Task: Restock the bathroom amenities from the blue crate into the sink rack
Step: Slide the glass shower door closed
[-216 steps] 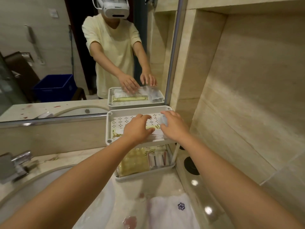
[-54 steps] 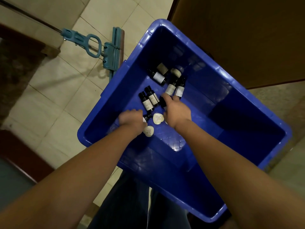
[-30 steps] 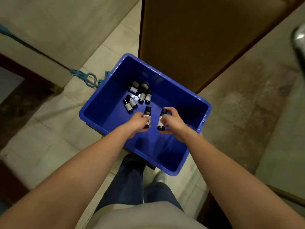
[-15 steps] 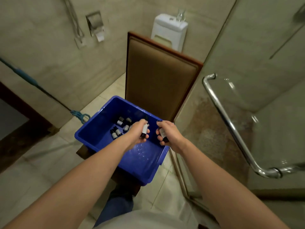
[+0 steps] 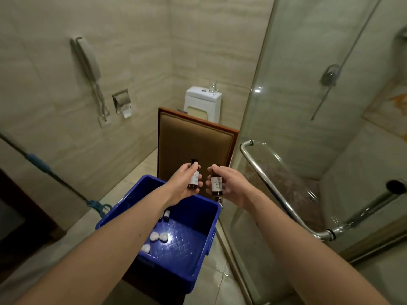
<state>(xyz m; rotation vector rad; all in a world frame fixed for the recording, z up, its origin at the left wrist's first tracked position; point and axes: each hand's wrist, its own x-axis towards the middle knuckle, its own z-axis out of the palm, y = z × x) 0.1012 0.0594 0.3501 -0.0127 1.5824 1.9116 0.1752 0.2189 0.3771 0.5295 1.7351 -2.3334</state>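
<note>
left grip [image 5: 183,185]: fingers and thumb curled round the left bottle [image 5: 193,176], a small dark amenity bottle; it stands upright, black cap on top, pale label facing the camera.
right grip [image 5: 231,185]: wrapped round the right bottle [image 5: 216,184], same type, upright; its cap is mostly hidden by the fingers.
bottles: side by side, close together but apart, held in the air above the far rim of the blue crate [image 5: 206,219].
crate: below the forearms and just in front of the chair back [image 5: 195,147], on a dark support that is mostly hidden.
crate contents: three white heart-shaped soaps [image 5: 159,237] on the bottom and one small bottle [image 5: 166,214] beside the left forearm.
in the way: the left forearm crosses the crate's left side and hides part of the inside.
right side: glass shower door [image 5: 284,102] just beside the crate; its chrome handle bar [image 5: 276,191] runs near the right forearm.
left side: mop handle [image 5: 45,167] leaning on the tiled wall, with its blue clamp [image 5: 98,207] down by the crate's corner.
behind the chair: toilet tank [image 5: 202,104] with a drinking glass [image 5: 213,87] on its lid.
wall: phone handset [image 5: 87,59] and toilet paper holder [image 5: 121,101].
inside the shower: round valve [image 5: 329,74].
</note>
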